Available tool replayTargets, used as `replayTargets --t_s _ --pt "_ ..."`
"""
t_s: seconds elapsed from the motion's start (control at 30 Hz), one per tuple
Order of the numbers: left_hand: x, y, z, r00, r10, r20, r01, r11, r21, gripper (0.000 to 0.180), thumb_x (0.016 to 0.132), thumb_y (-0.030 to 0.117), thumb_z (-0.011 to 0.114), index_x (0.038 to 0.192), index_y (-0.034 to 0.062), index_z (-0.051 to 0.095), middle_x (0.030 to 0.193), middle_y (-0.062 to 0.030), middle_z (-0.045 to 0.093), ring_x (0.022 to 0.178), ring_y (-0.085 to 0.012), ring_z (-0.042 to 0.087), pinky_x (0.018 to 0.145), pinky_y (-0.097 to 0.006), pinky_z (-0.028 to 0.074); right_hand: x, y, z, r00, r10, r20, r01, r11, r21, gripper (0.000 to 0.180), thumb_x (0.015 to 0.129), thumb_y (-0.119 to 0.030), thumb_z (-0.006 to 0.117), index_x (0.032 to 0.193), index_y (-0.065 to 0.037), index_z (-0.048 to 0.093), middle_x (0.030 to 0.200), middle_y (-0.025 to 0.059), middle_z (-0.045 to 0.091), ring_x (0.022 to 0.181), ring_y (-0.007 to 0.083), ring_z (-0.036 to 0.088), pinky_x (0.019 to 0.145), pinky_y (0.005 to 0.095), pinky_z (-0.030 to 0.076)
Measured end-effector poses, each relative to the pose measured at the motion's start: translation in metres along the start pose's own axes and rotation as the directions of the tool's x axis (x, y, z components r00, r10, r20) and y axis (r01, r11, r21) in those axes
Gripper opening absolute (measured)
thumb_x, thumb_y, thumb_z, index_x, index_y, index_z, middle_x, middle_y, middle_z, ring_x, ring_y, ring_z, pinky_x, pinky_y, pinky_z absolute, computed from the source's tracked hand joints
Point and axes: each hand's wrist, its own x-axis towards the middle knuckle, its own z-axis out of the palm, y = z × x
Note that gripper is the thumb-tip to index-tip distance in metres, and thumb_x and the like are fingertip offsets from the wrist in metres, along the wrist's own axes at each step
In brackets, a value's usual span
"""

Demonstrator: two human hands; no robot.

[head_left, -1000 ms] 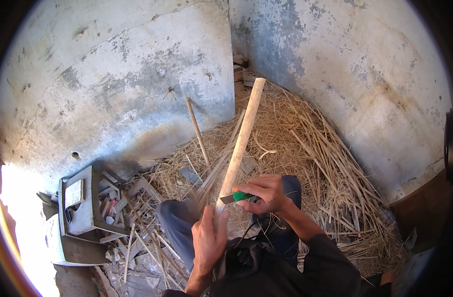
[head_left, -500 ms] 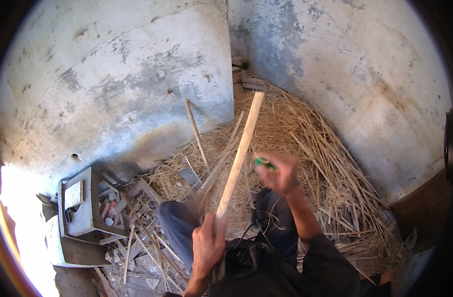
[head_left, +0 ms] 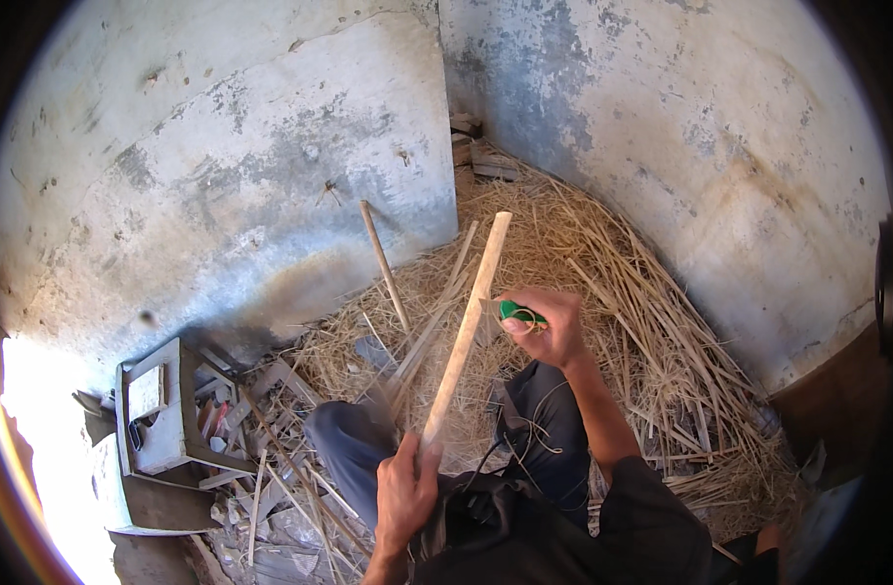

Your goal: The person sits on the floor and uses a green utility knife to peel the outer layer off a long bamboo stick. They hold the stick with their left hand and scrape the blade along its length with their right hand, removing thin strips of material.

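Left hand point(head_left: 405, 492): I saw it clenched around the near end of the pale stick point(head_left: 463, 341).
Right hand point(head_left: 556, 327): grasped the green-handled knife point(head_left: 520, 313), blade pointing left.
Blade: sat at the stick's right edge, well up from the left hand; I couldn't tell whether it touched.
Pale stick: slanted away and slightly right, far end over the straw heap point(head_left: 651, 327).
Thin stick point(head_left: 386, 265): leaned on the left wall point(head_left: 271, 146).
Grey box frame point(head_left: 163, 453): stood at left, beside wood scraps point(head_left: 271, 380).
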Motion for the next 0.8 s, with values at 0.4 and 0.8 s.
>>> replayTargets --t_s 0.4,0.8 --pt "-0.003 0.001 0.001 0.999 0.031 0.004 -0.031 0.999 0.004 0.023 0.106 0.021 0.068 0.105 -0.0017 0.062 0.071 -0.0273 0.063 0.07 -0.0501 0.066 0.061 -0.048 0.05 0.012 0.001 -0.003 0.996 -0.065 -0.053 0.062 0.996 -0.063 0.04 0.1 -0.037 0.075 0.105 0.003 0.079 0.088 0.0146 0.078 0.073 0.0244 0.078 0.063 0.0343 0.063" --pt "-0.016 -0.016 -0.001 0.998 -0.02 0.053 0.021 1.0 -0.008 0.03 0.108 0.022 0.063 0.091 -0.0022 0.059 0.066 -0.0178 0.06 0.056 -0.0285 0.058 0.059 -0.042 0.045 0.03 0.076 -0.026 0.981 0.06 -0.187 -0.103 0.967 -0.234 0.046 0.104 -0.043 0.07 0.115 0.0 0.08 0.079 0.0077 0.078 0.062 0.0169 0.072 0.051 0.0308 0.056"
